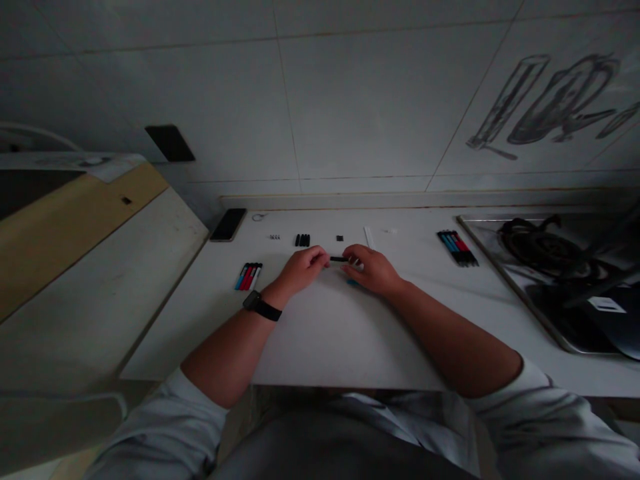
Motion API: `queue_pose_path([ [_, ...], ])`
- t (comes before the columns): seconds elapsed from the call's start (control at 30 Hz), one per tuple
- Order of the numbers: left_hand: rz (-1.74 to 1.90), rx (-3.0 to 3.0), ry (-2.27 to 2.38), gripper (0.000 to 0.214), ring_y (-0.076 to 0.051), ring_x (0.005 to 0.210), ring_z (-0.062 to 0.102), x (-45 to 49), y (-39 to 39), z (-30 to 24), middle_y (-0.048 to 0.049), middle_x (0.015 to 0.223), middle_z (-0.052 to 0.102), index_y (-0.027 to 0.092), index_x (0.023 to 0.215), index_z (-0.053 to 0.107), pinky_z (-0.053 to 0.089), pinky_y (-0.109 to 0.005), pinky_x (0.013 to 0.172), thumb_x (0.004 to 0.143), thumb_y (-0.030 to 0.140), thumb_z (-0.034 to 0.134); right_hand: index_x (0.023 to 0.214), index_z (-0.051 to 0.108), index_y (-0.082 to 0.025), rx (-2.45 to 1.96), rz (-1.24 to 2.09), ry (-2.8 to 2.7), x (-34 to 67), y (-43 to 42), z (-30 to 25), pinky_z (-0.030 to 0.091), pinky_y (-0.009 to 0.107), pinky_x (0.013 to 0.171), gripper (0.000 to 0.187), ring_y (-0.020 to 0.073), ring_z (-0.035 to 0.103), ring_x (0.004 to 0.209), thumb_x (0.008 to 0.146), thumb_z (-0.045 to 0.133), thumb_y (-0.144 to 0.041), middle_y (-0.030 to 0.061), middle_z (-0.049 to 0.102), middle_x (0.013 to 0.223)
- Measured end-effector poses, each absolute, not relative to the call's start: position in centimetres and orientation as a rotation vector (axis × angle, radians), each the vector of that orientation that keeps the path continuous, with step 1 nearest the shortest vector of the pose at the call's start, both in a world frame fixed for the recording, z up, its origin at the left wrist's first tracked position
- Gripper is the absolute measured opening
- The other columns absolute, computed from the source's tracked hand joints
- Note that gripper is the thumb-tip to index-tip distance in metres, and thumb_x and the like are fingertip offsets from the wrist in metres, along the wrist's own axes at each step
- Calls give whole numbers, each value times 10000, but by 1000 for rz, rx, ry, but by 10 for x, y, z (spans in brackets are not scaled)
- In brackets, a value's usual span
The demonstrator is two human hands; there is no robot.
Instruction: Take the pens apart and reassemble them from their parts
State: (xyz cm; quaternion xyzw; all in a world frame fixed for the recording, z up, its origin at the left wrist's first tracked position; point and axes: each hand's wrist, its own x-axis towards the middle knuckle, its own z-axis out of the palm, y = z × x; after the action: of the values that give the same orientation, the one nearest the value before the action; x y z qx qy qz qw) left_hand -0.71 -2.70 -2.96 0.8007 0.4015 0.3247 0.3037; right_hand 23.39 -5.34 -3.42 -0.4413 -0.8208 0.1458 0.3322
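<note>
Both my hands meet over the middle of the white counter [325, 327]. My left hand [301, 268], with a black watch at the wrist, is closed and pinches one end of a thin black pen part [339, 259]. My right hand [373, 268] is closed on the other end. A small blue piece [353, 283] lies on the counter just under my right hand. Behind my hands lie several small black caps [302, 240], a tiny black piece [340, 238] and a white tube [369, 237].
A bundle of red, blue and black pens [249, 276] lies to the left, another bundle [457, 248] to the right. A phone [229, 224] rests at the back left. A gas hob [560, 273] fills the right side. A wooden-edged board [75, 220] stands left.
</note>
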Motion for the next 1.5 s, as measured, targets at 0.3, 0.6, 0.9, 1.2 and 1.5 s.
queue_pose_path([
  [0.3, 887, 2143, 1037, 153, -151, 814, 644, -7, -25, -34, -8, 899, 718, 202, 945, 667, 482, -281, 754, 997, 323, 589, 1065, 696, -201, -1195, 338, -2188, 233, -54, -30, 458, 286, 739, 203, 184, 658, 811, 1037, 530, -315, 75, 743, 992],
  [0.6, 863, 2326, 969, 192, -176, 896, 635, -8, -24, -39, -43, 1015, 700, 199, 1047, 676, 513, -316, 822, 887, 275, 750, 1094, 718, -199, -1201, 124, -2409, 231, -53, -32, 453, 316, 806, 213, 229, 664, 923, 1025, 560, -324, 102, 742, 1004],
  [0.9, 818, 2385, 1078, 151, -198, 926, 668, -10, -17, -39, -46, 964, 735, 206, 995, 753, 516, -345, 874, 990, 274, 619, 1115, 715, -202, -1340, 126, -2111, 245, -36, -25, 497, 355, 914, 264, 240, 678, 993, 1043, 509, -350, 98, 748, 1065],
  [1.2, 830, 2269, 1149, 154, -204, 973, 707, -11, -15, -44, -53, 1070, 771, 216, 1080, 747, 542, -340, 881, 979, 261, 640, 1336, 701, -257, -1650, -13, -2381, 256, 15, -26, 454, 453, 1044, 377, 303, 591, 1220, 977, 587, -277, 109, 664, 1354],
  [1.5, 804, 2235, 1186, 151, -198, 960, 716, -8, -19, -40, -54, 1052, 780, 214, 1070, 737, 544, -334, 866, 978, 289, 643, 1238, 762, -305, -1682, -88, -2481, 245, 32, -29, 422, 457, 1007, 330, 309, 569, 1212, 1011, 523, -300, 90, 665, 1359],
])
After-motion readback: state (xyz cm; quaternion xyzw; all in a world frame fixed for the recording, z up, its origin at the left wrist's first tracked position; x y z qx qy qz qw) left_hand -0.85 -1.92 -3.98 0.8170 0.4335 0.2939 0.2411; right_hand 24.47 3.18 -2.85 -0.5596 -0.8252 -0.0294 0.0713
